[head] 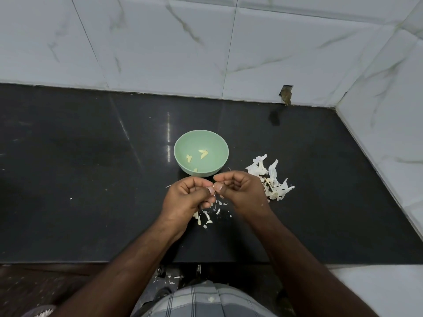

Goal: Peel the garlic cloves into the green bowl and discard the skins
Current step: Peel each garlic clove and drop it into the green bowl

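Note:
The green bowl (180, 146) sits on the black counter with several peeled garlic cloves (202, 153) inside. Just in front of it, my left hand (185, 197) and my right hand (240, 191) meet thumb to thumb, fingers curled, pinching a small garlic clove (214, 185) between them; most of the clove is hidden by my fingertips. A pile of white garlic skins (271, 177) lies to the right of my right hand. Smaller skin scraps (207, 217) lie on the counter under my hands.
The black counter (91, 179) runs to a white marble-tiled wall (160, 42) at the back and on the right. A small notch (286, 94) shows in the back wall's base. Skin bits lie on the floor (169, 279) below the counter's front edge.

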